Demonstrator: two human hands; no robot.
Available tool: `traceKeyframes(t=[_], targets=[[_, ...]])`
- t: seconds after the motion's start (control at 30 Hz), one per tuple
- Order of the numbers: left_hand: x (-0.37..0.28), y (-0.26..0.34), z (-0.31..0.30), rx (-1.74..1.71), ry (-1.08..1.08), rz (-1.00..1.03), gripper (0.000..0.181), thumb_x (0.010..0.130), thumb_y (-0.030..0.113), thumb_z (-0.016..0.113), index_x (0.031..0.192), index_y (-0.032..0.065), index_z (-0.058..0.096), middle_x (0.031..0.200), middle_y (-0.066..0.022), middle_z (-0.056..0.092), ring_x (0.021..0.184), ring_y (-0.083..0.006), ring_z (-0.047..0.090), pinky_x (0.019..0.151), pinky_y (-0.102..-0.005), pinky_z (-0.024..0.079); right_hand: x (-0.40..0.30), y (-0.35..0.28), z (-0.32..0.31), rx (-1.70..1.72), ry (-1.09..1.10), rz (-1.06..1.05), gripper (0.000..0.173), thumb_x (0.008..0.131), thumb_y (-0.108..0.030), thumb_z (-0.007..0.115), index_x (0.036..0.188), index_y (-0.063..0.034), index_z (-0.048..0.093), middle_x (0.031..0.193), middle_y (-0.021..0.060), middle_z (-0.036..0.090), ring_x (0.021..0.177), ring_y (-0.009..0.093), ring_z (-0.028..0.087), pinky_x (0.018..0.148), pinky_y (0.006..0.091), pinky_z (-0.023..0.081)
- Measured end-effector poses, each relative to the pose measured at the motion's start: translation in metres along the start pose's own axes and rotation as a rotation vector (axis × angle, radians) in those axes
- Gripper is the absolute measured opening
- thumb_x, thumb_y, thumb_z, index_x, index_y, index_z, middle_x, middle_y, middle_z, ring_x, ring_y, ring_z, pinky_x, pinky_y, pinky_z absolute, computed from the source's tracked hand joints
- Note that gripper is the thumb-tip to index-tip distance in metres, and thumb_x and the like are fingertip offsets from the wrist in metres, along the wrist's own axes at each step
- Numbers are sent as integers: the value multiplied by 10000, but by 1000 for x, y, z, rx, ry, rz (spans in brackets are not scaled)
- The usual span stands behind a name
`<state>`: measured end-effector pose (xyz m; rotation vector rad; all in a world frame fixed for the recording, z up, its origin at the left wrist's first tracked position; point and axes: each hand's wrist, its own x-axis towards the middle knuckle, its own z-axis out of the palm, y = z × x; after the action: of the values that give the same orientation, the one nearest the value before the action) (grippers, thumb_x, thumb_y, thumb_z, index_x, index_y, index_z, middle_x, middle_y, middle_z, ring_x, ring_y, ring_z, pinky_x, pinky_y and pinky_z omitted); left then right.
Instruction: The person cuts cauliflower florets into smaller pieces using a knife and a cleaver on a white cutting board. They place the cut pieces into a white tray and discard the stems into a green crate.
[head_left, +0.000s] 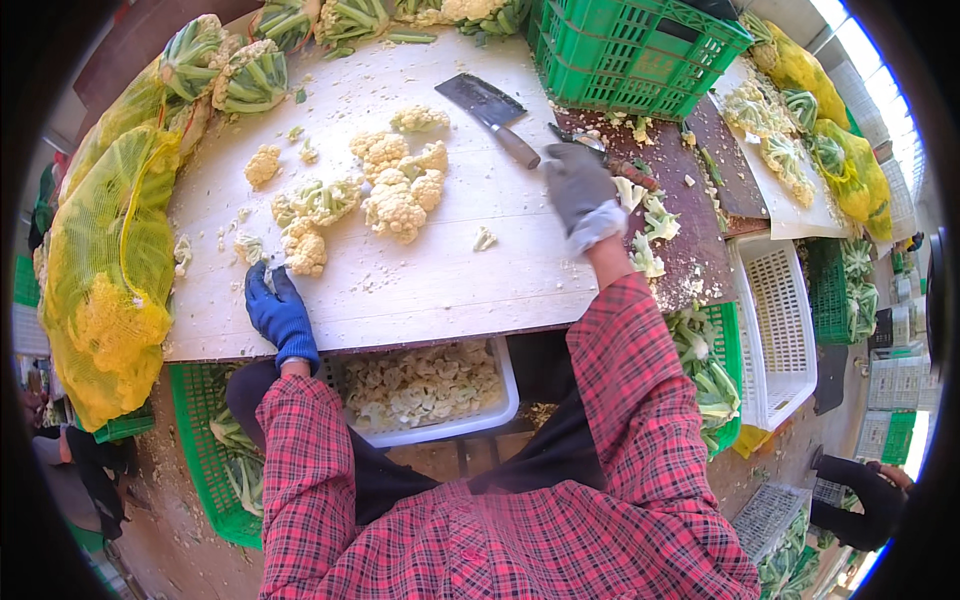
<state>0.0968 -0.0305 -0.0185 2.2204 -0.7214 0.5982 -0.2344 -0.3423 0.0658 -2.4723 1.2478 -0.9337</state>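
Observation:
My left hand (281, 311), in a blue glove, rests at the near left edge of the white board (465, 285). Its thumb and fingers are apart, close to a small cauliflower floret (250, 248). Larger cauliflower pieces (306, 247) and a cluster of florets (397, 199) lie beyond it. My right hand (581, 184), grey-gloved and slightly blurred, is over the board's right edge. Beside it lies a tool with a red-brown wrapped handle (634, 174); the hand partly hides it, so a grip is unclear. A cleaver (487, 109) lies flat on the board, handle towards my right hand.
Yellow mesh bags of cauliflower (112, 262) line the left side. A green crate (637, 56) stands at the back right. Below the board edge, a white basin (431, 386) holds cut florets. Green baskets of leaves (217, 465) and white crates (776, 322) flank me. People stand farther off.

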Motion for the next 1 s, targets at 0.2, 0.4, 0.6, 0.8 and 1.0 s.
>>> traceKeyframes(t=[0.2,0.4,0.6,0.8,1.0], targets=[[3,-9,8,-110,-3,-14,331,951,238,600,1197,16,597,1159,-182,632,1080,-343,589,957,-405,452,39,71,-21,-255,-48,290,347,907,-291,580,1192,-107,654,1196,169,647,1073,354,635,930,439,488],[1,5,0,77,-85,88,322,943,250,612,1180,33,617,1127,-157,656,1042,-323,604,928,-405,467,43,87,-15,-559,-228,489,329,901,-326,578,1158,-131,640,1080,158,678,1053,394,632,924,515,466],[-3,2,-5,-22,-94,-33,296,960,256,571,1121,22,654,1077,-168,673,990,-337,625,913,-409,475,70,67,-12,-170,501,109,238,910,-212,608,1107,-79,630,1011,196,677,881,368,666,795,439,534],[4,-7,3,-69,13,50,287,943,236,593,1159,50,631,1092,-159,667,1030,-340,610,929,-407,464,43,-20,-89,1246,395,325,314,1020,-276,487,1157,-6,570,868,65,624,711,106,595,618,254,506],[-74,76,-32,-394,-78,151,575,877,288,677,1351,35,475,1390,-225,442,1244,-381,470,1065,-454,370,-108,-75,-98,1385,5,691,340,1013,-267,505,1218,3,531,947,49,597,723,74,540,621,221,478]])
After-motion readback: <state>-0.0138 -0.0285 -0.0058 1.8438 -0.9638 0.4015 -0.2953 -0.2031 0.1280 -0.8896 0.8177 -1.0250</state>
